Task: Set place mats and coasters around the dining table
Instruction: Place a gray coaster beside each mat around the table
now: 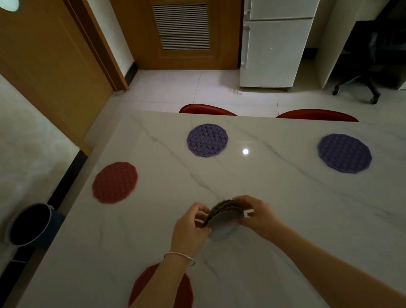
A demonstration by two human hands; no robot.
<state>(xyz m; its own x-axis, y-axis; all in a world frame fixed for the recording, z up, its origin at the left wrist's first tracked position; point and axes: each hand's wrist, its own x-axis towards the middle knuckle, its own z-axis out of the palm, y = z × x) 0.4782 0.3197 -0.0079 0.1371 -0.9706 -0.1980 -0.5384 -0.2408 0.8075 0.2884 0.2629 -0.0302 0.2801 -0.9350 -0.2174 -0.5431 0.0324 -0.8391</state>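
Round place mats lie on the white marble table (275,260). A red mat (114,182) is at the left end, a purple mat (207,140) at the far side, another purple mat (344,152) to the right, and a second red mat (183,306) at the near edge, partly under my left forearm. Above the table's middle, my left hand (190,230) and my right hand (255,213) both grip a small stack of grey round coasters (221,214), held tilted on edge between the fingers.
Two red chair backs (206,109) (317,115) stand at the far side of the table. A dark bin (31,224) sits on the floor to the left. A white fridge (280,27), a black office chair (394,43) and a brown door (37,62) are beyond.
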